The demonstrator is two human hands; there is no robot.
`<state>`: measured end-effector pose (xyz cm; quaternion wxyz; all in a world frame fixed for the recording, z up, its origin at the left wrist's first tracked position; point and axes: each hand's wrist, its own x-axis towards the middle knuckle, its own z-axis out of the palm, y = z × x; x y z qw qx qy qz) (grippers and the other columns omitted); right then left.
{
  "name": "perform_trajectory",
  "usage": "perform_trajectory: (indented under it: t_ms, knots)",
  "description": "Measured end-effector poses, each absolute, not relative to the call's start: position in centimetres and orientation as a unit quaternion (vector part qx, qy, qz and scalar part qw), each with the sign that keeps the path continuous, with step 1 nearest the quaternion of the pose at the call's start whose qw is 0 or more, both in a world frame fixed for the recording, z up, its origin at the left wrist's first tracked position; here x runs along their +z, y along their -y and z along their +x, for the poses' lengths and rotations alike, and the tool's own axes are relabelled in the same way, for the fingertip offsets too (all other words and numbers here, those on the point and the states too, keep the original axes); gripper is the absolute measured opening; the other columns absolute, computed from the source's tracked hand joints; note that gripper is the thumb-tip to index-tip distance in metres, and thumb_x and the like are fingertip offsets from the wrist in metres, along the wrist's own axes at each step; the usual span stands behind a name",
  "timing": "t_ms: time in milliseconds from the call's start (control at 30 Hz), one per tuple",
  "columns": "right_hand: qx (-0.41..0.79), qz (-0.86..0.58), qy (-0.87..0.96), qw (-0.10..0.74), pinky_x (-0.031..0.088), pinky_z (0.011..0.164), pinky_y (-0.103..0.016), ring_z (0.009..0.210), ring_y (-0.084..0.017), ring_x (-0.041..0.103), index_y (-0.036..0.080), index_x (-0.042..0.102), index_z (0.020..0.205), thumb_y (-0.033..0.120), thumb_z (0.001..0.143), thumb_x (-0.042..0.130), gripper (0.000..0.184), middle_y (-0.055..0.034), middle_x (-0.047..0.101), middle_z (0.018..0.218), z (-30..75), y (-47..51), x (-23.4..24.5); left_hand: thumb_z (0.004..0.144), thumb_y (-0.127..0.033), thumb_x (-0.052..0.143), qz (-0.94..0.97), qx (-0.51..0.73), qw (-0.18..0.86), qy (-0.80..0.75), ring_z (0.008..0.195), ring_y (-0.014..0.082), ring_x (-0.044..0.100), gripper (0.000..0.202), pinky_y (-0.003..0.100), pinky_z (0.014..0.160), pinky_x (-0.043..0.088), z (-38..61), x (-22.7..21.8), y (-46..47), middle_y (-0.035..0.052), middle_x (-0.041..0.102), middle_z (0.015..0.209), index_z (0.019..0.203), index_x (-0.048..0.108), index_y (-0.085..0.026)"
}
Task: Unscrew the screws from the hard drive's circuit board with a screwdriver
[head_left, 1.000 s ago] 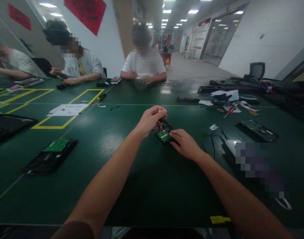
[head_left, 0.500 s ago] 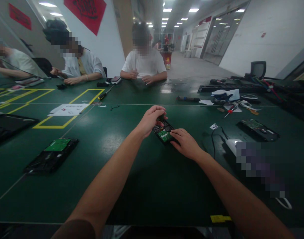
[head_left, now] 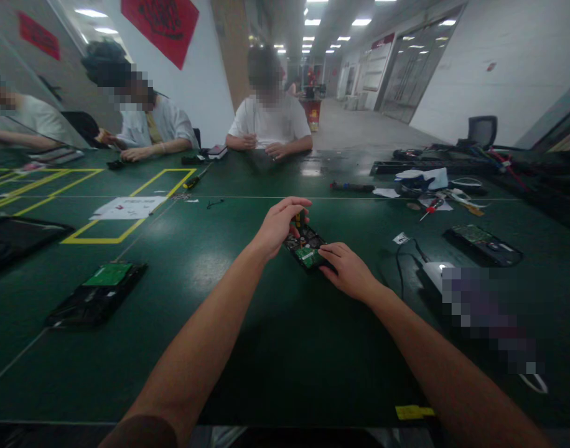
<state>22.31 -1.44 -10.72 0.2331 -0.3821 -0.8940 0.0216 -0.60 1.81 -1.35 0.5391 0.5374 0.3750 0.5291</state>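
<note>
A small hard drive (head_left: 307,249) with a green circuit board facing up lies on the dark green table (head_left: 275,348). My left hand (head_left: 278,225) is curled over its far end, fingers closed round a small yellow-handled screwdriver (head_left: 297,218) that points down at the drive. My right hand (head_left: 348,270) rests on the drive's near right corner, fingers pressed down on it and holding it still.
Another hard drive (head_left: 98,292) lies at the left, a third (head_left: 481,242) at the right. A white paper (head_left: 129,206) sits inside yellow tape lines. Tools and cables (head_left: 429,186) clutter the far right. Three people (head_left: 269,118) sit across the table.
My left hand has turned slightly over the drive, fingers shifting on the screwdriver. My right hand and the drive have stayed in place.
</note>
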Motion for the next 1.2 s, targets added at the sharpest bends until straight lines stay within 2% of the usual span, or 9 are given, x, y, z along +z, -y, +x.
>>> perform_trajectory:
  t_ms: [200, 367, 467, 600, 733, 933, 1200]
  knots:
    - [0.028, -0.383, 0.892, 0.240, 0.050, 0.108, -0.058, 0.125, -0.033, 0.057, 0.018, 0.065, 0.134, 0.025, 0.096, 0.064, 0.038, -0.0149, 0.065, 0.133, 22.32, 1.36, -10.74, 0.092, -0.031, 0.057, 0.522, 0.538, 0.571, -0.335, 0.082, 0.0153, 0.065, 0.016, 0.023, 0.058, 0.048, -0.34, -1.57, -1.89, 0.0050, 0.065, 0.094, 0.096, 0.066, -0.019]
    - [0.025, -0.388, 0.893, 0.227, 0.050, 0.108, -0.057, 0.127, -0.033, 0.056, 0.017, 0.064, 0.134, 0.027, 0.097, 0.062, 0.038, -0.0154, 0.064, 0.136, 22.25, 1.46, -10.70, 0.087, -0.043, 0.070, 0.569, 0.532, 0.508, -0.368, 0.075, 0.0123, 0.059, 0.025, 0.020, 0.053, 0.041, -0.41, -1.83, -2.05, 0.0034, 0.064, 0.088, 0.087, 0.067, -0.018]
    - [0.025, -0.389, 0.893, 0.227, 0.050, 0.109, -0.057, 0.127, -0.033, 0.056, 0.017, 0.064, 0.134, 0.028, 0.098, 0.062, 0.038, -0.0152, 0.064, 0.136, 22.25, 1.48, -10.72, 0.088, -0.047, 0.070, 0.601, 0.522, 0.469, -0.382, 0.070, 0.0105, 0.052, 0.029, 0.020, 0.052, 0.039, -0.63, -1.94, -2.11, 0.0034, 0.064, 0.087, 0.090, 0.075, -0.018]
    - [0.025, -0.392, 0.891, 0.230, 0.050, 0.109, -0.056, 0.127, -0.033, 0.056, 0.016, 0.064, 0.134, 0.029, 0.098, 0.063, 0.039, -0.0154, 0.064, 0.136, 22.33, 1.42, -10.85, 0.090, -0.044, 0.068, 0.606, 0.511, 0.480, -0.375, 0.075, 0.0121, 0.056, 0.029, 0.020, 0.052, 0.041, -0.73, -1.93, -2.02, 0.0045, 0.065, 0.092, 0.102, 0.077, -0.020]
    - [0.029, -0.392, 0.890, 0.230, 0.050, 0.108, -0.057, 0.127, -0.033, 0.056, 0.017, 0.064, 0.134, 0.029, 0.098, 0.063, 0.038, -0.0150, 0.064, 0.136, 22.36, 1.34, -10.96, 0.090, -0.037, 0.069, 0.550, 0.518, 0.552, -0.351, 0.085, 0.0157, 0.065, 0.025, 0.021, 0.055, 0.048, -0.38, -1.83, -1.82, 0.0050, 0.064, 0.097, 0.107, 0.069, -0.019]
    - [0.033, -0.393, 0.889, 0.235, 0.051, 0.108, -0.056, 0.128, -0.033, 0.056, 0.019, 0.065, 0.134, 0.028, 0.098, 0.063, 0.038, -0.0138, 0.064, 0.136, 22.32, 1.42, -10.86, 0.091, -0.032, 0.064, 0.498, 0.545, 0.563, -0.372, 0.084, 0.0176, 0.069, 0.015, 0.023, 0.055, 0.051, -0.09, -1.67, -1.73, 0.0061, 0.066, 0.101, 0.095, 0.057, -0.019]
    - [0.031, -0.385, 0.891, 0.239, 0.051, 0.108, -0.056, 0.126, -0.032, 0.056, 0.018, 0.065, 0.134, 0.027, 0.097, 0.063, 0.038, -0.0143, 0.065, 0.135, 22.35, 1.45, -10.91, 0.087, -0.033, 0.063, 0.540, 0.559, 0.482, -0.405, 0.092, 0.0173, 0.060, 0.016, 0.021, 0.057, 0.048, -0.82, -1.73, -2.19, 0.0069, 0.067, 0.102, 0.086, 0.070, -0.018]
